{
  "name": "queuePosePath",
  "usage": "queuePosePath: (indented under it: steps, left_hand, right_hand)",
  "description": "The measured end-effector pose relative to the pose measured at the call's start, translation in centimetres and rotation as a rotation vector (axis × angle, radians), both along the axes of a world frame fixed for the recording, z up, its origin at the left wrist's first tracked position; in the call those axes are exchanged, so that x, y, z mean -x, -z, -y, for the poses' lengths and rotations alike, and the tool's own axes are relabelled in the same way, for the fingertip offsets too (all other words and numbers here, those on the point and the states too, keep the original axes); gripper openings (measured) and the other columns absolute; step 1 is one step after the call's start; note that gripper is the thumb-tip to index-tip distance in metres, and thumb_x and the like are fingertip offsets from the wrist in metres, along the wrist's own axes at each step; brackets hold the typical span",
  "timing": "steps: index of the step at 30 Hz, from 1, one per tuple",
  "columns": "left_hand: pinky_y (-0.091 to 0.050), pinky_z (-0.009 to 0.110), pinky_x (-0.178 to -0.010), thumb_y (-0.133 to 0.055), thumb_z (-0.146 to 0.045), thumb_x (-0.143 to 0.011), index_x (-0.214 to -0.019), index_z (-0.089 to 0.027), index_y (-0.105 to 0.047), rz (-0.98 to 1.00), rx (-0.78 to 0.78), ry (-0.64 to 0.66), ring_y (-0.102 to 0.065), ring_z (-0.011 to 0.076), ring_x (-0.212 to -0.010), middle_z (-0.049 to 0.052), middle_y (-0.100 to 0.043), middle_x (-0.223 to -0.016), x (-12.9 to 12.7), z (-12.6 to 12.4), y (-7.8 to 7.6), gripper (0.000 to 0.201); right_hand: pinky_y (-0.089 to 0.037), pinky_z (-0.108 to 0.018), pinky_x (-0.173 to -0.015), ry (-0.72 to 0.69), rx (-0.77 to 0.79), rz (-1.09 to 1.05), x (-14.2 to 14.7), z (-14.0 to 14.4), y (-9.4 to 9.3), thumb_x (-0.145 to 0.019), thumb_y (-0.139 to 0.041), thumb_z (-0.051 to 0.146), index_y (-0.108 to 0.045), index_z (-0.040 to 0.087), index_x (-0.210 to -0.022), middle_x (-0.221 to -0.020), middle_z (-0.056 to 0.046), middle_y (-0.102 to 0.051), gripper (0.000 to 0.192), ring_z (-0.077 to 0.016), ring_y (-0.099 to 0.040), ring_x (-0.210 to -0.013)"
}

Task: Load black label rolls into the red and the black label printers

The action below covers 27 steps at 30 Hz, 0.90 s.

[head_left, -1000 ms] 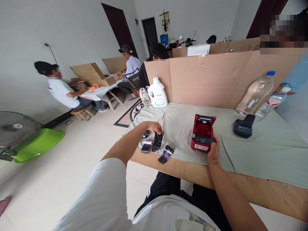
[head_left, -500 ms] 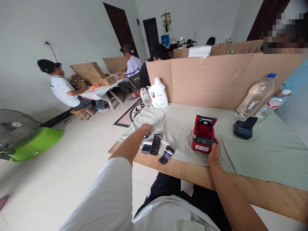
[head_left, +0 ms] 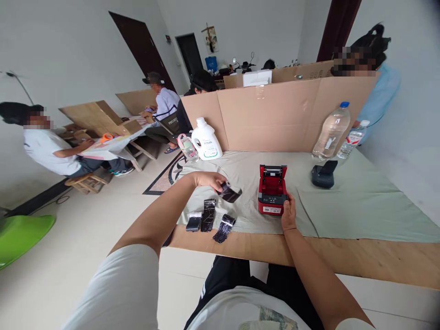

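The left hand (head_left: pixel 208 179) has its grip closed around one black foil-wrapped roll (head_left: pixel 229 193), holding it just above the green cloth (head_left: pixel 343 201), between the red printer (head_left: pixel 272 189) and the rolls lying on the cloth. The right hand (head_left: pixel 288 215) rests against the printer's near right corner, thumb on its front edge, fingers loosely curled, not clamped around it. The printer's lid stands open; a white label with a barcode sits on its front, too small to read.

Three more black rolls (head_left: pixel 207 221) lie side by side near the tabletop (head_left: pixel 371 256) edge. Behind, a white jug (head_left: pixel 205 140) with an unreadable label, a small pink-capped bottle (head_left: pixel 187 147), two clear water bottles (head_left: pixel 332 130), one black device (head_left: pixel 323 174), and a cardboard screen (head_left: pixel 275 114).
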<state>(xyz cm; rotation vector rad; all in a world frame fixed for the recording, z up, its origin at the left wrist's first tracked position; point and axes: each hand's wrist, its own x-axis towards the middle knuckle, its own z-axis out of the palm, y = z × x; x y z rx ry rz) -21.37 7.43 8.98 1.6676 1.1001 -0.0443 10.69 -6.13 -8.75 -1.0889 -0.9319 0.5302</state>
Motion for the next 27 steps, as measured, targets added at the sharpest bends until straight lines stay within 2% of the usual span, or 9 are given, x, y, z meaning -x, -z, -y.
queuePosePath:
  steps: [2,5,8,11,15,20,23,27]
  left_hand:
    - [-0.048,0.034,-0.074,-0.081,-0.022,-0.050,-0.089,-0.016,-0.070,0.177,-0.017,0.047,-0.064,0.0274,-0.082,0.006,-0.069,-0.077,-4.0,0.7,-0.1,0.040]
    - [-0.050,0.034,-0.071,-0.080,-0.023,-0.051,-0.089,-0.019,-0.070,0.368,-0.151,0.058,-0.064,0.0254,-0.075,0.004,-0.069,-0.072,-10.3,1.4,1.5,0.040]
    - [-0.049,0.032,-0.070,-0.077,-0.020,-0.052,-0.090,-0.021,-0.070,0.372,-0.237,0.121,-0.064,0.0228,-0.069,0.001,-0.068,-0.069,-15.6,1.1,3.1,0.038]
    - [-0.048,0.031,-0.069,-0.073,-0.012,-0.049,-0.082,-0.022,-0.070,0.265,-0.392,0.152,-0.063,0.0222,-0.065,0.000,-0.066,-0.063,-19.3,0.5,3.9,0.035]
    - [-0.048,0.032,-0.074,-0.069,-0.009,-0.053,-0.077,-0.019,-0.069,-0.019,-0.578,0.268,-0.065,0.0258,-0.073,0.006,-0.069,-0.073,-21.9,0.8,4.1,0.026]
    - [-0.049,0.033,-0.079,-0.061,-0.016,-0.069,-0.101,-0.016,-0.065,-0.532,-0.708,0.500,-0.065,0.0275,-0.090,0.013,-0.069,-0.103,-23.8,2.4,3.7,0.032]
    - [-0.050,0.034,-0.082,-0.059,-0.015,-0.073,-0.106,-0.014,-0.064,-0.633,-0.779,0.549,-0.065,0.0277,-0.094,0.015,-0.068,-0.107,-24.5,2.9,3.6,0.034]
    - [-0.051,0.035,-0.081,-0.058,-0.013,-0.074,-0.105,-0.013,-0.065,-0.646,-0.810,0.556,-0.065,0.0289,-0.096,0.016,-0.069,-0.105,-24.9,2.9,4.0,0.032]
  right_hand:
    - [-0.039,-0.051,-0.100,-0.014,-0.007,-0.019,0.0,0.0,0.0,-0.087,-0.044,0.054,-0.050,0.017,-0.126,-0.128,-0.013,-0.054,0.055,-0.0256,-0.052,-0.116]
    - [-0.041,-0.050,-0.100,-0.023,-0.002,-0.032,0.0,-0.1,0.1,-0.087,-0.044,0.054,-0.050,0.019,-0.127,-0.128,-0.012,-0.054,0.053,-0.0246,-0.053,-0.115]
    - [-0.042,-0.047,-0.100,-0.033,0.004,-0.027,0.0,-0.2,0.4,-0.087,-0.044,0.055,-0.049,0.019,-0.127,-0.130,-0.012,-0.053,0.055,-0.0241,-0.053,-0.116]
    - [-0.041,-0.046,-0.101,-0.031,0.003,-0.033,-0.1,-0.3,0.6,-0.086,-0.045,0.054,-0.049,0.018,-0.128,-0.131,-0.013,-0.053,0.055,-0.0242,-0.052,-0.118]
    - [-0.036,-0.047,-0.105,-0.003,0.015,-0.003,-0.1,-0.3,0.7,-0.086,-0.045,0.055,-0.050,0.018,-0.127,-0.130,-0.012,-0.054,0.054,-0.0243,-0.049,-0.121]
    - [-0.034,-0.048,-0.107,-0.011,0.021,0.004,-0.2,-0.2,0.7,-0.087,-0.045,0.054,-0.050,0.020,-0.128,-0.131,-0.012,-0.053,0.053,-0.0253,-0.047,-0.123]
    - [-0.035,-0.048,-0.106,-0.013,0.020,-0.003,-0.1,-0.2,0.7,-0.087,-0.045,0.054,-0.049,0.020,-0.128,-0.130,-0.012,-0.053,0.054,-0.0256,-0.048,-0.122]
    - [-0.041,-0.045,-0.100,-0.011,0.033,0.012,-0.1,-0.3,0.8,-0.087,-0.042,0.055,-0.048,0.018,-0.130,-0.130,-0.013,-0.053,0.056,-0.0252,-0.050,-0.119]
